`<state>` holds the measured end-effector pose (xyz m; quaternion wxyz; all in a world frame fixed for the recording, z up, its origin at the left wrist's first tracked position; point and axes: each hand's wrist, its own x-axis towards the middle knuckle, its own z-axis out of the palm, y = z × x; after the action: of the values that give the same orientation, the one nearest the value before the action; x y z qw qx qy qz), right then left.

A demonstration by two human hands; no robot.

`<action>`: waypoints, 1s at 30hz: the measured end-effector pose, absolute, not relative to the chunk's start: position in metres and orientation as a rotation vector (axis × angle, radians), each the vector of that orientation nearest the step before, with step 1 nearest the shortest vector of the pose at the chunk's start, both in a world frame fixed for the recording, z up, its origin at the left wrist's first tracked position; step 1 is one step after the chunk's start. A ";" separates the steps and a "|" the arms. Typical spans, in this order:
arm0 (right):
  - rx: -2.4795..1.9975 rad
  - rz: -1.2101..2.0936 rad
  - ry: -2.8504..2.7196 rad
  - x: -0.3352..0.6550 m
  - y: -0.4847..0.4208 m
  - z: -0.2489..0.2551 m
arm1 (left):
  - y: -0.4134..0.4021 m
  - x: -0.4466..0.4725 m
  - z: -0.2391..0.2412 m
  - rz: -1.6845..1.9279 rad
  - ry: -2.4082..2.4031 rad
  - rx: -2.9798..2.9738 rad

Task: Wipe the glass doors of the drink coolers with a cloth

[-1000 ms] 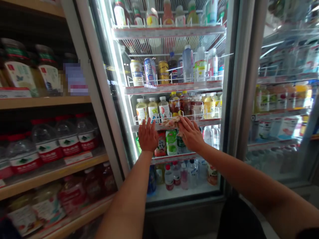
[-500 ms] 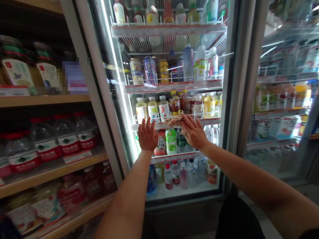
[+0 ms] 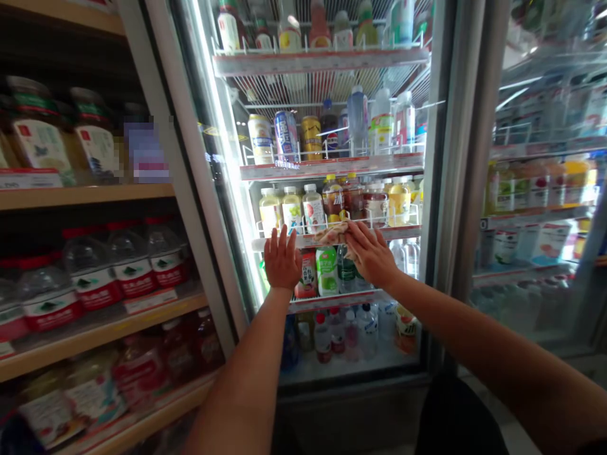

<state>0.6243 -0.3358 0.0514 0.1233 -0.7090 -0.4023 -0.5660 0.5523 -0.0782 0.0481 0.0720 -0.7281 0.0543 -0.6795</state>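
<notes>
In the head view, a lit drinks fridge with a glass door (image 3: pixel 351 370) stands before me. My left hand (image 3: pixel 283 262) is raised with its fingers spread, palm toward the glass, and holds nothing. To its right, my right hand (image 3: pixel 372 256) has a crumpled beige cloth (image 3: pixel 332 234) under its fingers, against the door at the height of a shelf edge. Behind the glass near the hands are white-capped juice bottles (image 3: pixel 313 207), a green-labelled bottle (image 3: pixel 326 270) and a red carton-like drink (image 3: pixel 306 275).
On the left, a wooden-edged shelf (image 3: pixel 90 196) holds dark-capped bottles, with red-capped water bottles (image 3: pixel 90 268) below. A metal door frame (image 3: pixel 467 164) separates this fridge from another glass-fronted one (image 3: pixel 535 253) on the right. My dark-clothed knee (image 3: pixel 458 417) shows at the bottom.
The view has shifted slightly, so the shelves sit a little lower and further right. Both hands and the cloth keep almost the same places on the door.
</notes>
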 end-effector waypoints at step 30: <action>-2.088 -1.685 -1.097 0.626 -0.339 0.066 | -0.079 0.552 0.048 -2.049 0.177 -2.130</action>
<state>0.6256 -0.3389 0.0663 0.1213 -0.7150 -0.3758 -0.5770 0.5518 -0.0790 0.0484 0.0904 -0.7165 0.0595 -0.6891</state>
